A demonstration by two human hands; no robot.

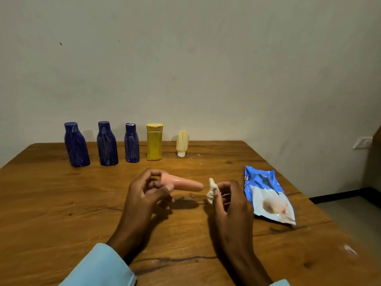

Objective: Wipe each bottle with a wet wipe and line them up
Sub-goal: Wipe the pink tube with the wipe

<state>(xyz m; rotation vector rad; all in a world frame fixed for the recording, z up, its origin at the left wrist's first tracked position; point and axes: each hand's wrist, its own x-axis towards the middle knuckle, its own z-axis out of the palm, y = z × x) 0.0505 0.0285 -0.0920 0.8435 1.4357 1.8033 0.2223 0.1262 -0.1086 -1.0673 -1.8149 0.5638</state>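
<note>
Nearest the camera, two forearms reached out over the wooden table [61, 203], the left one in a pale blue sleeve [99, 267]. The left hand [144, 195] gripped the pink bottle [183, 183] by one end, fingers and thumb curled round it, so that the bottle lay nearly level above the table with its free end pointing right. The right hand [231, 201] pinched a crumpled wet wipe [212, 189] between its fingertips; the wipe sat just beside the bottle's free end, and whether it touched could not be told. The step in hand looked to be the wiping of this bottle. To do it well, I judged, the wipe should be wrapped round the body and drawn along its length while the left hand turned the bottle, and the grip should then shift so that the covered end got cleaned too. A slick, damp bottle might slip, so a firm hold seemed wise. To the right lay the blue wipe packet [266, 195], flat on the table. Farther off, near the wall, stood a row: three dark blue bottles [107, 145], a yellow bottle [154, 143] and a small cream tube [182, 143] standing on its cap. The open place to the right of the tube seemed the natural spot for the pink one, set upright and in line.
</note>
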